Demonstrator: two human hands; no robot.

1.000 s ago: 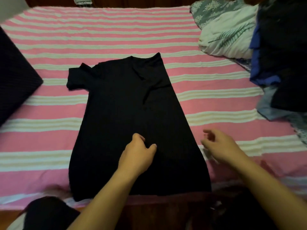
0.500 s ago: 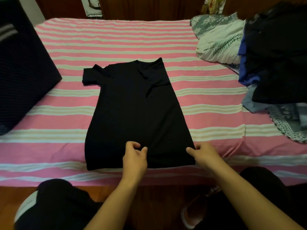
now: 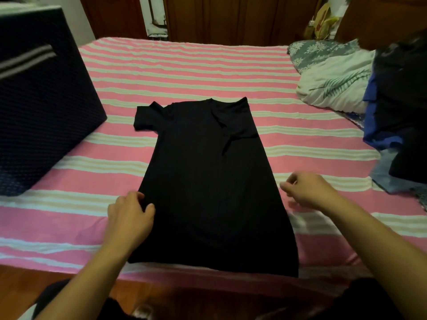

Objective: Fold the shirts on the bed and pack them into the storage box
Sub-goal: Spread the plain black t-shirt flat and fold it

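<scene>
left hand (image 3: 129,214) seemingly pinches black shirt (image 3: 208,181) — grip unclear.

dim room, dark wooden wall panels (image 3: 242,17), wooden floor (image 3: 27,280)

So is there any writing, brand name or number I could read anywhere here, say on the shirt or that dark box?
None can be read.
Black shirt: plain, no print showing.
Storage box: only grey stripes, no letters.
Yellow bag by the far wall: too blurred to tell.
</scene>
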